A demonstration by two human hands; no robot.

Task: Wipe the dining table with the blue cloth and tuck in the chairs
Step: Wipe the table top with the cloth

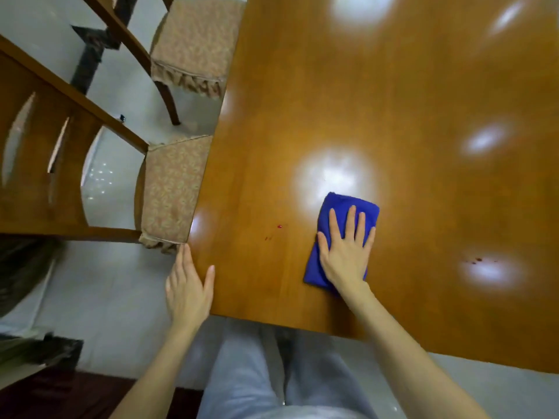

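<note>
Lying flat on the wooden counter, near its front-left part, the folded blue cloth sits just below a bright patch of reflected light. The right hand presses down on it, palm flat, with the fingers straight and slightly spread, pointing away from the person; the cloth shows beyond the fingertips and along the left side of the hand.

A small red spot marks the wood to the left of the cloth, with fainter specks just below it. More dark red specks lie well to the right, on another glare patch.

The left hand rests at the counter's near-left corner, its fingers straight and together along the side edge and its thumb laid on the top surface.

Beyond that hand, a wooden chair with a patterned seat cushion stands with its seat up against the counter's left edge and its slatted back out to the left. A second, similar chair stands farther along the same side. Pale glossy floor shows beneath them, and the person's legs in light trousers stand against the near edge.
</note>
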